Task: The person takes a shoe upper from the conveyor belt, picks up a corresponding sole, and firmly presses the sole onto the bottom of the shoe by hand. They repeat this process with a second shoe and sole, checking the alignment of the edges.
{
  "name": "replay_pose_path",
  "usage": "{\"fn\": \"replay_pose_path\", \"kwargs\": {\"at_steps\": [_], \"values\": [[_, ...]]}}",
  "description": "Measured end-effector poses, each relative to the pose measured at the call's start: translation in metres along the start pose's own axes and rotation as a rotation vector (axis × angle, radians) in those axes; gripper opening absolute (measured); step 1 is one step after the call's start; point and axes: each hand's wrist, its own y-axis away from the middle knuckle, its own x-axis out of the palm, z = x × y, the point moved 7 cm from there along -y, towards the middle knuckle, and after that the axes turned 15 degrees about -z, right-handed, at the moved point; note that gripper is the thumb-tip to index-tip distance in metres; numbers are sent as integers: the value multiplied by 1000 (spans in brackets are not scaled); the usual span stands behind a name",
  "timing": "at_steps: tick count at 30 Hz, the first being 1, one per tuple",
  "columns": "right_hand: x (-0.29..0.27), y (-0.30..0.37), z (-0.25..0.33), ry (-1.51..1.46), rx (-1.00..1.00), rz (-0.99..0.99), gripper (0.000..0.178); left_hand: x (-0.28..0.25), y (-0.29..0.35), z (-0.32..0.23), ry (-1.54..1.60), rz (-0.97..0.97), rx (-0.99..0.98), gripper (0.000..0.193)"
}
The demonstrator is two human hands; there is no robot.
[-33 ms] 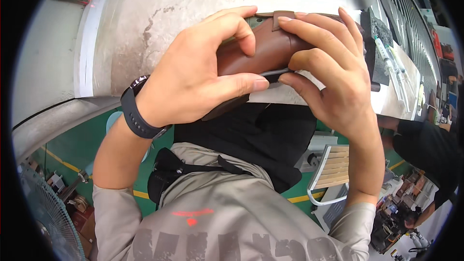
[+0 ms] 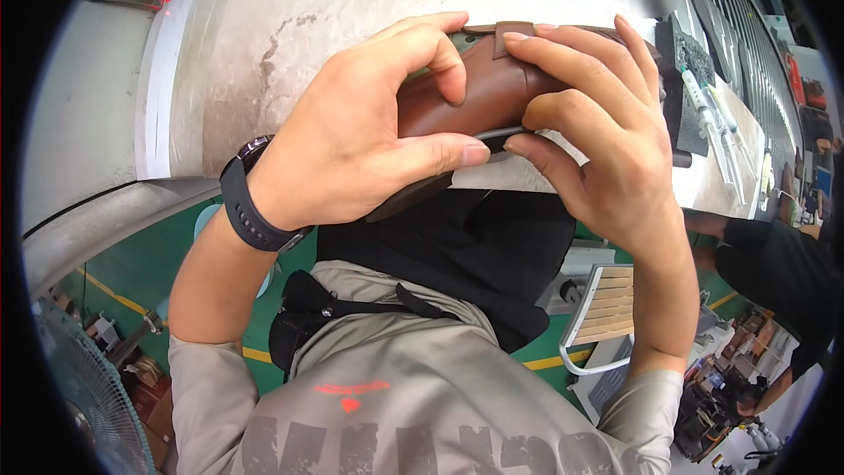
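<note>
A brown leather shoe lies on its side at the front of the worktable, a small strap across it and a bit of green showing at its opening. A dark edge strip, apparently its sole edge, runs along the near side. My left hand is closed round the left end, its thumb pressed on the dark strip and its index finger bent on the leather. My right hand grips the other end, fingertips over the leather, thumb and index finger pinching near the strip. My hands cover both ends of the shoe.
The pale, stained worktable curves across in front of me. Syringes lie at its right by a dark foam block. A slatted seat stands below right, a fan lower left. Another person is at far right.
</note>
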Motion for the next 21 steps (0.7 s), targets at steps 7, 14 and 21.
{"fn": "replay_pose_path", "kwargs": {"at_steps": [7, 14, 21], "values": [[2, 0, -2, 6, 15, -13, 26, 3, -3, 0, 4, 29, -61, 39], [3, -5, 7, 91, 76, -43, 29, 8, -9, -1, -73, -28, -37, 39], [-21, -14, -39, -58, 193, 198, 63, 6, -7, -1, -57, -58, -2, 39]]}}
